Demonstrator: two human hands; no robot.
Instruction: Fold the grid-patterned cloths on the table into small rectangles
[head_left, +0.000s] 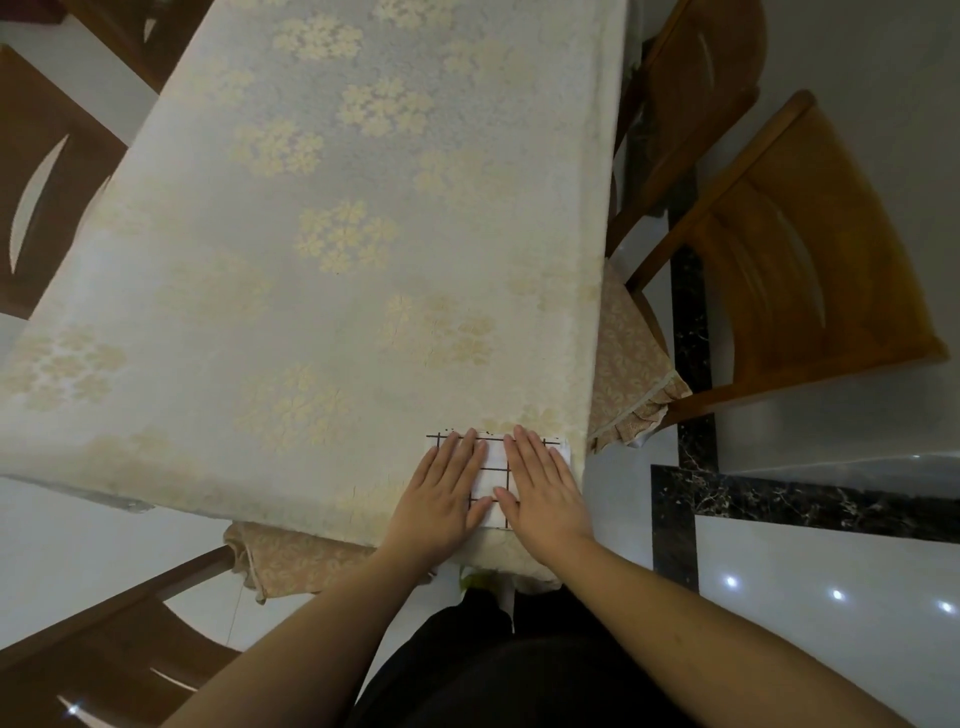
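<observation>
- Long counter under a cream floral-patterned tablecloth (322, 249): takes up most of the view, and only one task item shows on it. Brown wooden chairs (795, 270) stand along both sides, over a glossy white tiled floor with a dark marble inlay strip (810, 499).
- Right hand (545, 493): laid palm-down on the right half of the cloth, fingers (524, 447) straight and together, gripping nothing, just pressing flat.
- Left hand (441, 493): same pose on the left half, flat with extended fingers and no pinch. The two thumbs nearly meet over the middle of the cloth.
- White cloth with a dark grid pattern (493, 475): already a small rectangle, sitting at the near right corner of the counter, its right edge just beside the counter edge. Mostly hidden by the hands; only the centre strip and the far edge show.
- Step in hand, my read: flattening and creasing a finished fold on this piece. Layer count can't be told.
- Next move likely calls for lifting both palms without dragging the top layer, then either setting the rectangle aside or pinching one short edge for another halving if it must go smaller.
- No other grid cloth visible on the counter, so what remains of the task can't be judged.
</observation>
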